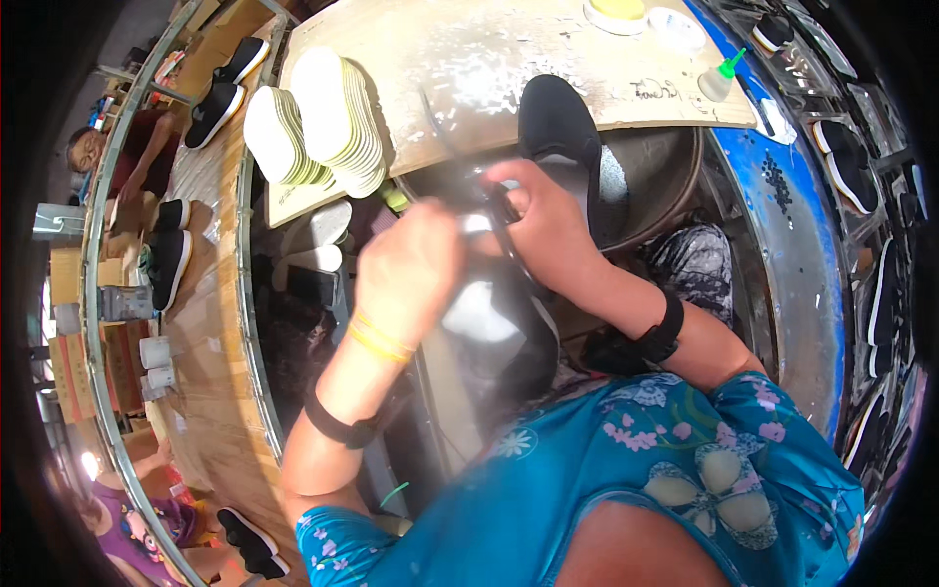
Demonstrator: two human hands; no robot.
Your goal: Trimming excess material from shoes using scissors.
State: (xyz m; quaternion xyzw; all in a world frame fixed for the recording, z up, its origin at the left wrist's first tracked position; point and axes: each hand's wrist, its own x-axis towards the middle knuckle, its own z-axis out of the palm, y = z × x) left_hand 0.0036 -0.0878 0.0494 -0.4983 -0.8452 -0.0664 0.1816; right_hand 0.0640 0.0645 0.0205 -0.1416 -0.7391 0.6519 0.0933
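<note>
Between my hands, over my lap, is a dark shoe [533, 338], blurred, with pale glare on it. My right hand [550, 223] is closed, thumb and fingers gripping the dark rim at its upper end. My left hand [416, 254] is curled like a fist at the shoe's left side, smeared by motion; what its fingers hold is hidden. Just beyond my right hand, another black slip-on shoe [558, 117] lies toe away, partly on the board and over a dark round basin [675, 186].
Stacks of pale insoles [337, 122] lie on the left of the wooden board [440, 29], which has white scraps. At right are a green-tipped glue bottle [719, 80] and a blue-edged metal surface [807, 274]. Shoes line the racks; people [142, 157] sit at far left.
</note>
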